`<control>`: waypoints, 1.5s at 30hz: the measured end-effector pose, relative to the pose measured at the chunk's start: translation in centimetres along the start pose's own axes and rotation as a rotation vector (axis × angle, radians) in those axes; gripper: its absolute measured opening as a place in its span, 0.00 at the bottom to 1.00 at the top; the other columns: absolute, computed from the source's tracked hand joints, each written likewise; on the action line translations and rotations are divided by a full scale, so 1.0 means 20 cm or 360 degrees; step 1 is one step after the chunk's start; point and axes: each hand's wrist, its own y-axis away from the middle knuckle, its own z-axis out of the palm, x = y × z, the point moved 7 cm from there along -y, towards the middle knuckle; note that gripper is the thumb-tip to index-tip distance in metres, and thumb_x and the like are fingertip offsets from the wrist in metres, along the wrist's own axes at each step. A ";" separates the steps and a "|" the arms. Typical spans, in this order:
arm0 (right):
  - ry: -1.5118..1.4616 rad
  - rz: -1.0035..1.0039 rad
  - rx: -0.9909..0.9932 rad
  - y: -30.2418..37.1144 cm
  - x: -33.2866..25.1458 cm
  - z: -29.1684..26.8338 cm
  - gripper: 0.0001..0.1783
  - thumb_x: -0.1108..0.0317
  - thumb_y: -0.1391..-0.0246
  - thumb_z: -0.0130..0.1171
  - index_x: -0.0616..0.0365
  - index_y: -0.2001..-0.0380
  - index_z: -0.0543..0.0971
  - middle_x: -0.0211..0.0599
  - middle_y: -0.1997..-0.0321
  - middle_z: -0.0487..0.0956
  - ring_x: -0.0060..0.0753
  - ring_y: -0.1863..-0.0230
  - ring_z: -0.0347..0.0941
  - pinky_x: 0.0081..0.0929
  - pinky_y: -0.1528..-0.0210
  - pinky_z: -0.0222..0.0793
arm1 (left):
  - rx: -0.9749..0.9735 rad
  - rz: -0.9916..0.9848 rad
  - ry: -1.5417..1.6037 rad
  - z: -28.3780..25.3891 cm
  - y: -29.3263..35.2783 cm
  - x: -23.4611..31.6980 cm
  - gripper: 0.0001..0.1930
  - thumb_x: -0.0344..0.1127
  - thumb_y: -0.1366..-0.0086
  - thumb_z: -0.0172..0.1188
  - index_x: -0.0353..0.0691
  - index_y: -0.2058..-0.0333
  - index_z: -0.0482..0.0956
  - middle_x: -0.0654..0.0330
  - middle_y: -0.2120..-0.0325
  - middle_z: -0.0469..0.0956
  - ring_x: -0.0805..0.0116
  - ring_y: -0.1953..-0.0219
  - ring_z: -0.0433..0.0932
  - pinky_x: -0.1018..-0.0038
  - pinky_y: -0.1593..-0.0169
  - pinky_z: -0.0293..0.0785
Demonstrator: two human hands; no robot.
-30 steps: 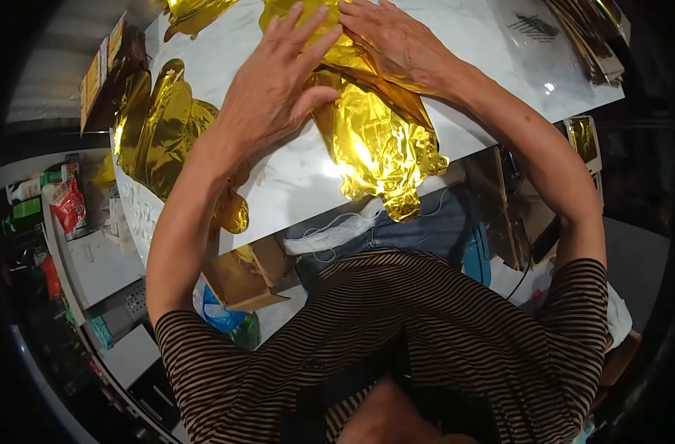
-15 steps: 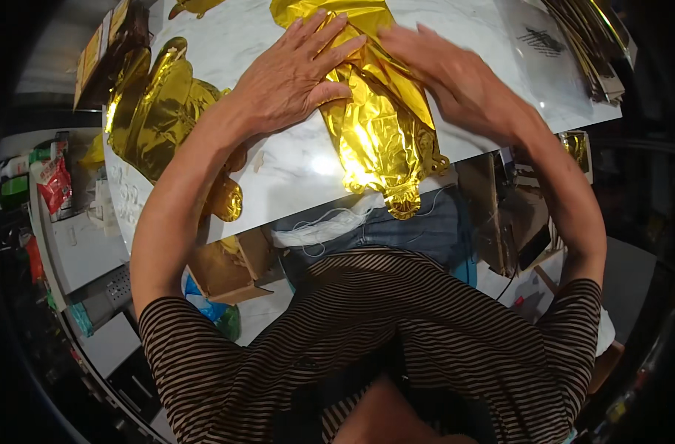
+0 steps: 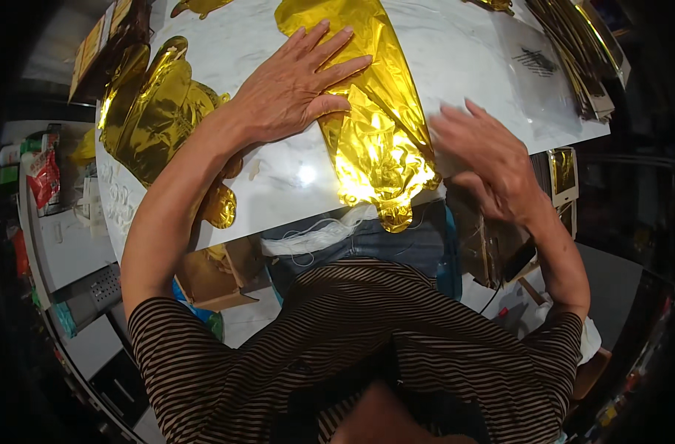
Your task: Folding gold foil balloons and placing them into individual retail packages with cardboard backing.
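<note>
A gold foil balloon (image 3: 385, 81), deflated and flat, lies on the white marbled table (image 3: 271, 185), its crinkled, scalloped end hanging just over the near edge. My left hand (image 3: 297, 85) rests flat on the foil with its fingers spread. To the right of the balloon, my right hand (image 3: 489, 155) is raised near the table's edge, apart from the foil. It holds nothing; its fingers are apart and slightly blurred. More gold foil balloons (image 3: 163, 111) lie in a heap left of my left forearm.
A clear plastic bag (image 3: 533, 66) and a stack of flat gold-edged packs (image 3: 581, 59) sit at the far right. White strings (image 3: 315, 237) lie across my lap. Open cardboard boxes (image 3: 211, 277) stand below the table. Left is a shelf (image 3: 63, 251) holding small packages.
My right hand has lifted off the foil and moved right and toward me. My left hand stays pressed on the balloon, which now lies flatter. The view has shifted slightly.
</note>
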 end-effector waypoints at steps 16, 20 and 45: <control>0.0154 0.0123 0.0237 -0.55 0.18 0.09 0.32 0.63 0.33 0.59 0.67 0.31 0.64 0.60 0.26 0.64 0.58 0.24 0.59 0.50 0.22 0.53 | 0.0042 0.0038 0.0178 0.00 0.02 0.03 0.34 0.59 0.26 0.51 0.55 0.26 0.62 0.50 0.23 0.50 0.42 0.22 0.47 0.51 0.21 0.43; 0.0366 0.0158 0.0047 -0.63 0.35 0.28 0.35 0.50 0.29 0.53 0.69 0.33 0.65 0.60 0.27 0.65 0.58 0.24 0.58 0.53 0.22 0.51 | 0.0038 0.0065 0.0098 -0.01 -0.01 0.01 0.33 0.55 0.27 0.54 0.55 0.27 0.63 0.48 0.24 0.52 0.41 0.23 0.48 0.50 0.22 0.44; 0.0431 0.0125 0.0197 -0.60 0.35 0.36 0.41 0.45 0.30 0.52 0.73 0.32 0.65 0.56 0.23 0.61 0.50 0.20 0.52 0.47 0.19 0.44 | 0.0226 -0.1271 0.1120 -0.08 -0.05 -0.76 0.16 0.42 0.43 0.77 0.34 0.74 0.86 0.60 0.79 0.84 0.74 0.78 0.80 0.72 0.73 0.74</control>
